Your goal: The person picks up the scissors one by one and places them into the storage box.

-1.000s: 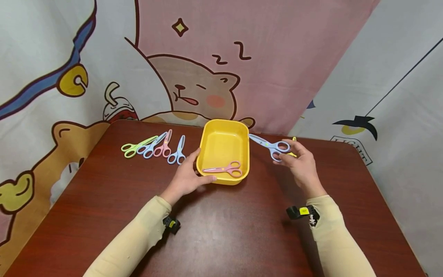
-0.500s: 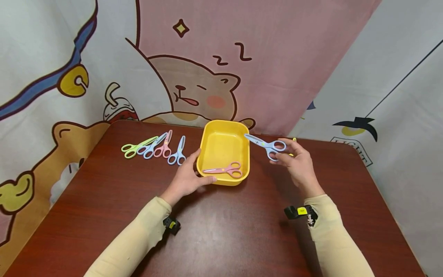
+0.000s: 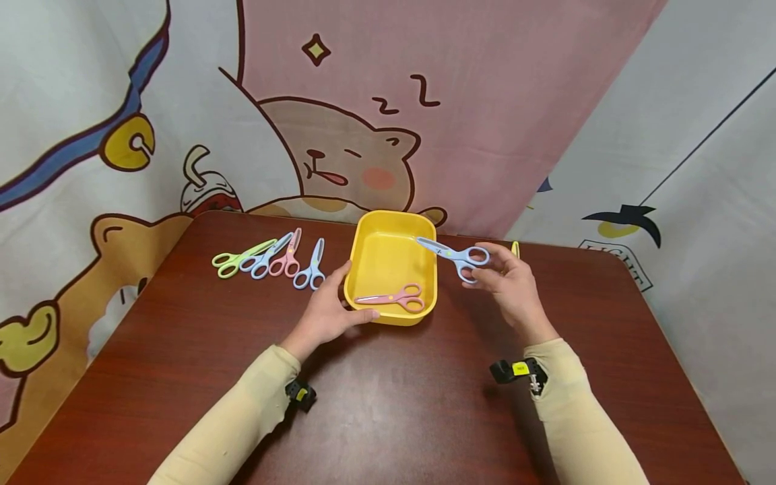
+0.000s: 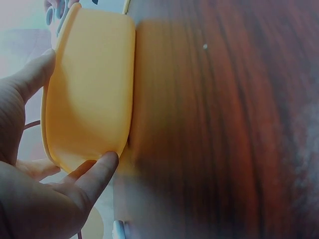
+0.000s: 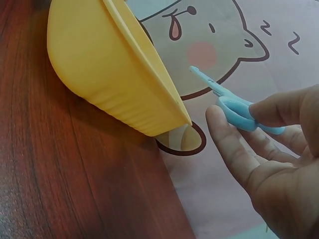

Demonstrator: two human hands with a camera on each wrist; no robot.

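Observation:
In the head view my left hand (image 3: 324,308) grips the near left corner of a yellow plastic bin (image 3: 388,215), thumb over the near rim and fingers along the left side. One pair of pink scissors (image 3: 397,297) lies at the near end inside it. My right hand (image 3: 512,286) pinches a pair of light blue scissors (image 3: 451,254) by the handles. Their closed blades point left and overlap the bin's right rim. In the right wrist view, thumb and fingers hold the handle loops of the blue scissors (image 5: 237,113) beside the bin (image 5: 114,74).
Left of the bin, several scissors lie on the dark wooden table (image 3: 388,404): green scissors (image 3: 233,261), two blue pairs and pink scissors (image 3: 287,254). A yellow item (image 3: 515,249) shows partly behind my right hand. A printed curtain (image 3: 485,135) hangs behind the table.
My right hand has moved left with the blue scissors, bringing the blade tips from beside the bin to over its right rim. The left hand and the bin have stayed in place.

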